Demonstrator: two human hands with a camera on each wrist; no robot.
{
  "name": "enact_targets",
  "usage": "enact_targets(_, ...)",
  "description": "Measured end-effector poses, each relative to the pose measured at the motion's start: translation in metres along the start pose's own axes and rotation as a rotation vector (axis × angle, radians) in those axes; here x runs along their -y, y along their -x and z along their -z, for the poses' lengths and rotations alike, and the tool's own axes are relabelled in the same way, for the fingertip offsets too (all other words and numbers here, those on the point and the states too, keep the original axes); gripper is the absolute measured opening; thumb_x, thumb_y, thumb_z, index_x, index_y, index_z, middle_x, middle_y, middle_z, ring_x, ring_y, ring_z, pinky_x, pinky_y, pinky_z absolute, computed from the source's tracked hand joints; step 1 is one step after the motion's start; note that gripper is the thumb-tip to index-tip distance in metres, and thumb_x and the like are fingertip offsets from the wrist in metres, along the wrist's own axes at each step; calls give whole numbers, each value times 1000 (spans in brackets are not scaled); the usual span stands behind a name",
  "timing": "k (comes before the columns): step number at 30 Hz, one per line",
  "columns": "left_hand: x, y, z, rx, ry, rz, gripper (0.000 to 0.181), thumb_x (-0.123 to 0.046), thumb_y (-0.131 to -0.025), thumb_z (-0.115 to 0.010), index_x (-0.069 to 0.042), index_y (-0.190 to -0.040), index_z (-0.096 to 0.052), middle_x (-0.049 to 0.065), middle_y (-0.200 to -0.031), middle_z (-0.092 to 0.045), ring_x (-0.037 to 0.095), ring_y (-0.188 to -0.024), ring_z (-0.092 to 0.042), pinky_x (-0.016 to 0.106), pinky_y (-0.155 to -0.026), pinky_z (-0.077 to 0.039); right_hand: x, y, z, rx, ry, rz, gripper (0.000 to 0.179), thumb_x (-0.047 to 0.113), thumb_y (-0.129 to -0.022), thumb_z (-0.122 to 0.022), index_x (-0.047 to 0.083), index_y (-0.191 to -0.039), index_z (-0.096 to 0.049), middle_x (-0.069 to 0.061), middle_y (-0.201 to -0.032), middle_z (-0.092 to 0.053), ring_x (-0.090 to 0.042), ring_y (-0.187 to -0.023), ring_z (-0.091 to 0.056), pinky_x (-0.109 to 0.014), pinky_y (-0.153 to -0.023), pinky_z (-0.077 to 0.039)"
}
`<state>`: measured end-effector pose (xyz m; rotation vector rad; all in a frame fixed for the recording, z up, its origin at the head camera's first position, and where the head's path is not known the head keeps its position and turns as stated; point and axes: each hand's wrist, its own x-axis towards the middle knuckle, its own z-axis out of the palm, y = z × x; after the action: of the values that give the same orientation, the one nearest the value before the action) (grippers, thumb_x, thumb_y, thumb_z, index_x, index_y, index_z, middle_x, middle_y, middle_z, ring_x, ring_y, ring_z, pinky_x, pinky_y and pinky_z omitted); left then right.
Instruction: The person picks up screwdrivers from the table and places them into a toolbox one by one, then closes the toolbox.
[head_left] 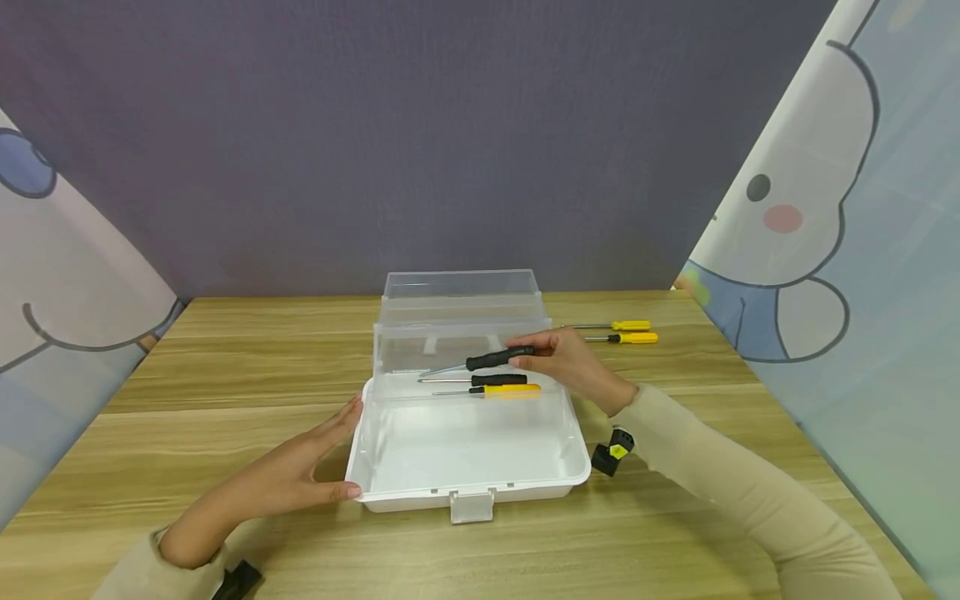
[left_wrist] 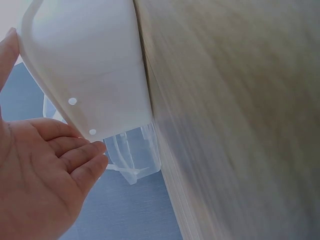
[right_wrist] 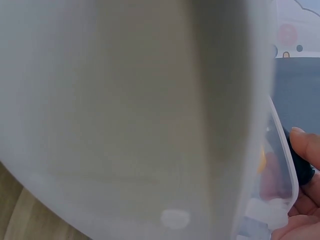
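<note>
A white plastic box [head_left: 465, 454] with a clear lid [head_left: 461, 312] folded back stands on the table. My left hand [head_left: 311, 467] rests against its left side, thumb near the front corner and fingers along the wall; in the left wrist view, the fingertips meet the white wall [left_wrist: 100, 65]. My right hand [head_left: 566, 360] holds a black-handled screwdriver [head_left: 495, 359] by the handle end over the back of the box, shaft pointing left. Just below it in the head view lie another black-handled screwdriver [head_left: 498, 380] and a yellow-handled screwdriver [head_left: 517, 391], overlapping the lid's lower part.
Two yellow-handled screwdrivers, one farther back [head_left: 630, 326] and one nearer [head_left: 636, 338], lie on the table [head_left: 247, 358] right of the lid. A clear latch [head_left: 472, 507] hangs at the box's front. A dark grey panel [head_left: 450, 150] stands behind the table.
</note>
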<state>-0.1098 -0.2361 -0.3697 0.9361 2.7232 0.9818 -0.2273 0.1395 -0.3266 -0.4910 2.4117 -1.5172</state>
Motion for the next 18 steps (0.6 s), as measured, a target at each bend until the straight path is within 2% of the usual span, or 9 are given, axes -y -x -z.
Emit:
enact_targets(4, 1, 0, -1, 2, -5, 2, 93, -39, -84, -69, -1, -150, -15, 19, -155, -9, 35, -137, -17, 4, -103, -9, 0, 0, -1, -2, 7, 7, 37, 17, -84, -72, 1, -117, -66, -12, -104, -69, -15, -67, -52, -20, -54, -38)
enact_targets(10, -1, 0, 0, -2, -10, 3, 93, -39, -84, -69, -1, -149, -16, 18, -155, -9, 31, -137, -16, 4, -102, -10, -2, 0, -1, -1, 40, 42, 36, 17, -85, -71, 1, -116, -66, -12, -104, -69, -18, -68, -55, -19, -54, -40)
enact_targets(18, -4, 0, 2, 2, -10, -20, 93, -38, -85, -68, -1, -150, -13, 21, -155, -8, 45, -134, -20, 6, -102, -10, -5, 1, 0, 13, 69, 89, 36, 16, -85, -71, -1, -117, -65, -15, -106, -69, -17, -68, -57, -21, -55, -45)
